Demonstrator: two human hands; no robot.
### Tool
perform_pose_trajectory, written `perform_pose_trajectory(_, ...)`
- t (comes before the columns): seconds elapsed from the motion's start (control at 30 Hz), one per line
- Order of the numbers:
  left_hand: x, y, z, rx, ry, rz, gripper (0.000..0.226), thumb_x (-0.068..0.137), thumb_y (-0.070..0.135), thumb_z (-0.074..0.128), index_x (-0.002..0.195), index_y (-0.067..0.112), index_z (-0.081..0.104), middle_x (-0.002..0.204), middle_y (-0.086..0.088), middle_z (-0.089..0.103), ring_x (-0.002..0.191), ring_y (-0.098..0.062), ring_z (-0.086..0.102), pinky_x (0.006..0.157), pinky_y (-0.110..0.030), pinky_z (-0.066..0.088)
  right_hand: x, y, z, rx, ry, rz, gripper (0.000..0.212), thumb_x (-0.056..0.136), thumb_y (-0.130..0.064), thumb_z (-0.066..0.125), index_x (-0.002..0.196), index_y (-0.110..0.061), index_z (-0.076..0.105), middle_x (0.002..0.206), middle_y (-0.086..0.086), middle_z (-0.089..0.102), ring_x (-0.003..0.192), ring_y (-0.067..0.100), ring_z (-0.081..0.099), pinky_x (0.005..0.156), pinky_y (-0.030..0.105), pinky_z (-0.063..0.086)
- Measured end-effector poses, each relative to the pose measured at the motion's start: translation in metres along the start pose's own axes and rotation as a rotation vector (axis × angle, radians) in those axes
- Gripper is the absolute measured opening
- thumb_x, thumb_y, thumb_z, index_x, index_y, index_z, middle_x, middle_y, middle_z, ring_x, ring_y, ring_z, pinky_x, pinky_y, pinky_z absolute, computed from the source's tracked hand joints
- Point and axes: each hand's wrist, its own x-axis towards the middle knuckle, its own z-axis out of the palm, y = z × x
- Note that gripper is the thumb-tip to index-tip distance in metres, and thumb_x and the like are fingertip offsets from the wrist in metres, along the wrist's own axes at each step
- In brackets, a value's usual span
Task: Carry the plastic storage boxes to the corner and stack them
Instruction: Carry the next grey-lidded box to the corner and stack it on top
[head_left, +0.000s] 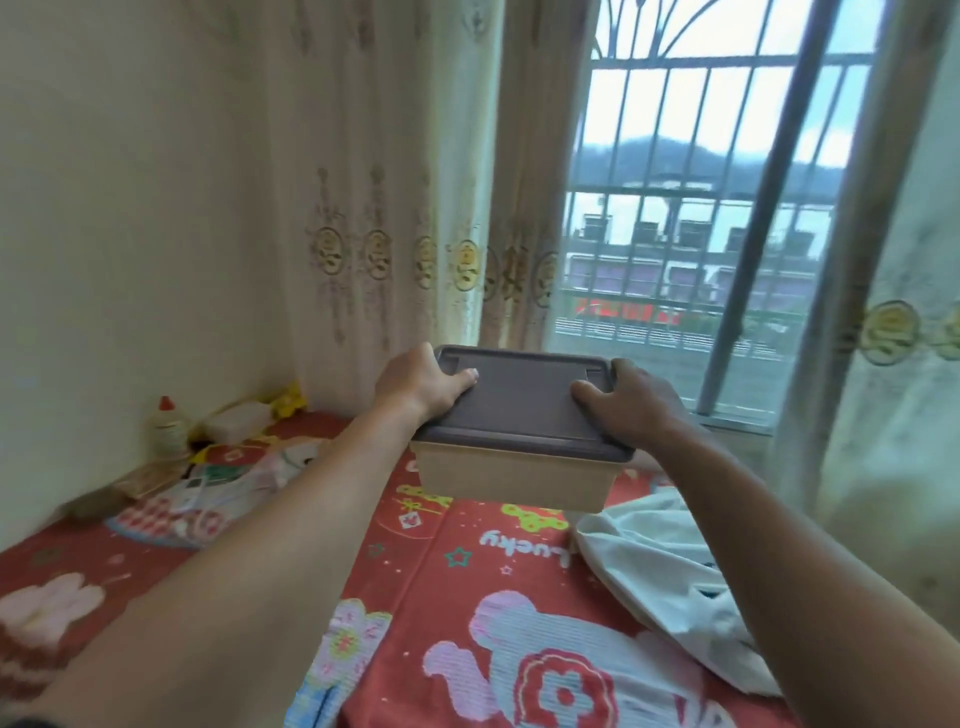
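Observation:
A plastic storage box (514, 475) with a tan body and a dark brown lid is held in the air above a red patterned bed, in front of the window. My left hand (418, 382) grips its left edge, thumb on the lid. My right hand (623, 400) grips its right edge, thumb lying on the lid too. The fingers of both hands wrap down the sides, out of sight. No other storage box shows.
The red bedsheet (467, 597) fills the foreground. A white cloth (665, 577) lies at the right. Clutter sits in the left corner by the wall: a bottle with a red cap (167, 423), packets and papers (208, 493). Curtains (384, 208) and a barred window (701, 208) stand behind.

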Motion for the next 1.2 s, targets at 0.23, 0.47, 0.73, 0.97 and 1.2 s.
perform_pose_trajectory(0.23,-0.026,0.112,0.08,-0.072,-0.117,0.138,0.06,0.081,0.061,0.064,0.117,0.014,0.057,0.119,-0.007,0.063,0.108,-0.029,0.058,0.086,-0.036,0.047,-0.033,0.114,-0.079,-0.029,0.062,0.141,0.058,0.093,-0.055,0.056,0.127,-0.008,0.054,0.125,0.018,0.063,0.114,0.035,0.058,0.086,0.035,0.042)
perform_pose_trajectory(0.47,-0.069,0.227,0.161,-0.179,-0.254,0.323,0.043,0.081,0.057,0.067,0.082,0.017,0.052,0.087,-0.005,0.063,0.085,-0.027,0.058,0.066,-0.032,0.037,-0.088,0.223,-0.157,-0.075,0.153,0.337,0.064,0.092,-0.057,0.055,0.138,-0.011,0.049,0.128,0.013,0.062,0.116,0.033,0.057,0.091,0.036,0.044)
perform_pose_trajectory(0.73,-0.108,0.322,0.234,-0.239,-0.397,0.486,0.045,0.08,0.057,0.069,0.091,0.015,0.057,0.088,-0.003,0.058,0.085,-0.025,0.053,0.07,-0.032,0.037,-0.14,0.31,-0.209,-0.136,0.252,0.556,0.064,0.09,-0.061,0.055,0.135,-0.016,0.051,0.129,0.01,0.061,0.115,0.032,0.058,0.088,0.036,0.046)
perform_pose_trajectory(0.97,-0.138,0.4,0.294,-0.255,-0.492,0.667,0.051,0.08,0.061,0.066,0.095,0.013,0.056,0.094,-0.006,0.06,0.088,-0.026,0.055,0.073,-0.035,0.044,-0.186,0.366,-0.245,-0.164,0.384,0.729,0.067,0.092,-0.058,0.056,0.141,-0.015,0.046,0.138,0.01,0.057,0.122,0.032,0.055,0.087,0.035,0.041)
perform_pose_trajectory(1.2,-0.162,0.467,0.334,-0.34,-0.648,0.831,0.049,0.081,0.061,0.063,0.1,0.018,0.051,0.091,0.001,0.053,0.08,-0.02,0.049,0.057,-0.031,0.033,-0.219,0.391,-0.28,-0.261,0.466,0.911,0.069,0.091,-0.061,0.053,0.143,-0.017,0.046,0.135,0.007,0.06,0.118,0.03,0.057,0.09,0.036,0.046)
